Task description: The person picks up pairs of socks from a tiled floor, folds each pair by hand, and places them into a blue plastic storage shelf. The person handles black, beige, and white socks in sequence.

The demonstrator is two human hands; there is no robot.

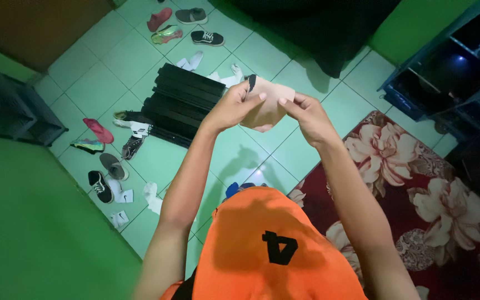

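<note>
Stretching between both raised hands is a beige sock (266, 103) with a dark band at its upper corner, held up in the air in front of the person's chest. The left hand (233, 105) pinches the sock's left edge, thumb on the near face and fingers curled shut behind the cloth. The right hand (305, 114) is clamped on the opposite edge, fingertips pressed together over the fabric. The sock hangs between the two grips, its lower end drooping just below the thumbs.

Below the arms shows the person's orange shirt (273, 250) with a black mark on it. Beyond the sock, on the pale green tiled floor (140, 61), lies a black slatted rack (179, 103), with white socks (193, 60) just past its far end. Pairs of shoes (187, 25) sit farther off near the top, and more shoes (104, 161) and white socks are scattered to the left. A red floral rug (418, 183) covers the floor on the right.
</note>
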